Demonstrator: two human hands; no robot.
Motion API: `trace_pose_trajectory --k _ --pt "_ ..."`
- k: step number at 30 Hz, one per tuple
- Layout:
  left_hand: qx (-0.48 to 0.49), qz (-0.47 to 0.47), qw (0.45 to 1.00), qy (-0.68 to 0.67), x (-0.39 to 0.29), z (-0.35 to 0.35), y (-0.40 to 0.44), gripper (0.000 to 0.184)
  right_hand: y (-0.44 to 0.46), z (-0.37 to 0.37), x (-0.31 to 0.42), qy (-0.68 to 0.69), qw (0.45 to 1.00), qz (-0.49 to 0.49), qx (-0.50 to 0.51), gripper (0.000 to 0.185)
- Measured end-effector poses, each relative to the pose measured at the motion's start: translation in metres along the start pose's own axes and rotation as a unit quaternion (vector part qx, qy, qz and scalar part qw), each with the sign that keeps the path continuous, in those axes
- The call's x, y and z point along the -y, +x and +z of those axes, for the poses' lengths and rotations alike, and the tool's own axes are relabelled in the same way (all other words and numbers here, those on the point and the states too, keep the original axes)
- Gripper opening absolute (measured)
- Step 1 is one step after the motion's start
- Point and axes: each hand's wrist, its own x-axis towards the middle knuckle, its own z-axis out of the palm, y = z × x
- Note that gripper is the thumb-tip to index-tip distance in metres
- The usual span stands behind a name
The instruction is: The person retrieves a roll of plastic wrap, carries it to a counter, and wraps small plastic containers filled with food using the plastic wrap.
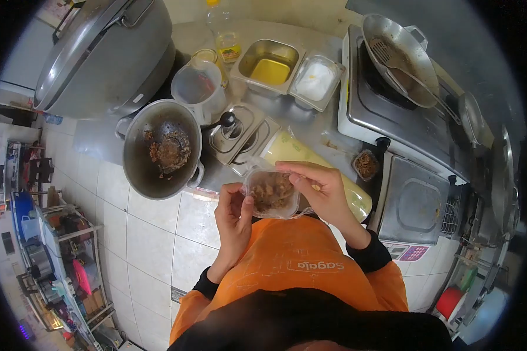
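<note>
Over the near edge of the metal counter (310, 121), a clear plastic tub (270, 206) w/ brown chunky food inside is up in both hands, just in front of the orange apron (293, 248). L hand (233, 217) has it pinched at the left side, thumb on the near edge. R hand (322, 192) is over the far right corner, fingers half bent & touching; can't tell if they're actually pinching the rim or just resting on it. A 2nd tub (366, 165) w/ similar brown stuff sits by the stove (352, 108), and a yellowish plastic roll (301, 155) lies btwn the two. Big pot (137, 120) on the left has brown bits in the bottom, w/ a clear jug (199, 88) right beside it. Farther back: a metal pan (263, 50) of yellow liquid, then a wok (392, 26) on the stove w/ a slotted spatula (382, 51) in it.
</note>
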Motion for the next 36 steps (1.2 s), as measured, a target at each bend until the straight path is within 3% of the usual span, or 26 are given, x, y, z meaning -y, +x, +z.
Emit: trace_pose_trajectory --k 3,8,9,11,16,18,20,21,22,25,28,30,32,34,36 --pt "0.011 -0.015 0.999 -0.033 -0.003 0.003 0.002 0.012 -0.003 -0.005 -0.005 0.004 1.000 -0.013 0.019 0.028" --pt "0.046 -0.021 0.995 -0.090 -0.010 0.014 0.012 0.012 -0.019 -0.008 -0.002 0.250 0.968 -0.012 -0.001 0.051" --pt "0.061 -0.028 0.993 -0.095 -0.011 0.018 0.014 0.012 -0.023 -0.008 -0.005 0.247 0.969 -0.016 -0.008 0.051" --pt "0.104 -0.011 0.991 -0.085 -0.017 0.028 0.020 0.011 -0.030 -0.011 -0.016 0.089 0.994 -0.057 -0.019 0.053" --pt "0.207 0.003 0.974 -0.096 -0.018 0.063 0.050 0.005 -0.055 -0.045 -0.009 0.101 0.986 -0.015 -0.132 0.050" --pt "0.113 0.225 0.967 0.048 -0.023 0.085 0.073 0.004 -0.072 -0.061 -0.014 0.076 0.980 -0.021 -0.182 0.048" --pt "0.112 0.251 0.960 0.051 -0.028 0.117 0.088 0.004 -0.093 -0.074 -0.025 0.193 0.928 0.104 -0.300 0.045" --pt "0.088 0.271 0.956 0.063 -0.030 0.134 0.091 0.004 -0.098 -0.077 -0.022 0.295 0.892 0.058 -0.337 0.045" --pt "0.111 0.278 0.953 0.048 -0.026 0.148 0.091 0.004 -0.105 -0.083 -0.016 0.288 0.886 0.047 -0.361 0.045" --pt "0.428 0.137 0.893 -0.008 -0.006 0.192 0.069 0.008 -0.126 -0.109 -0.013 0.338 0.792 -0.014 -0.509 0.049" --pt "0.544 0.089 0.834 -0.035 0.004 0.238 0.017 0.007 -0.146 -0.132 -0.029 0.348 0.711 -0.051 -0.609 0.050" --pt "0.603 -0.097 0.781 -0.127 0.004 0.262 -0.016 0.003 -0.158 -0.141 -0.032 0.335 0.684 -0.064 -0.644 0.051" --pt "0.619 -0.069 0.770 -0.137 0.014 0.284 -0.041 0.001 -0.169 -0.148 -0.028 0.415 0.650 -0.072 -0.632 0.048" --pt "0.629 -0.041 0.762 -0.148 0.013 0.297 -0.052 0.003 -0.181 -0.153 -0.022 0.401 0.633 -0.044 -0.660 0.044" --pt "0.612 0.172 0.772 -0.027 -0.001 0.308 -0.060 0.007 -0.191 -0.163 -0.031 0.288 0.637 -0.087 -0.710 0.045"
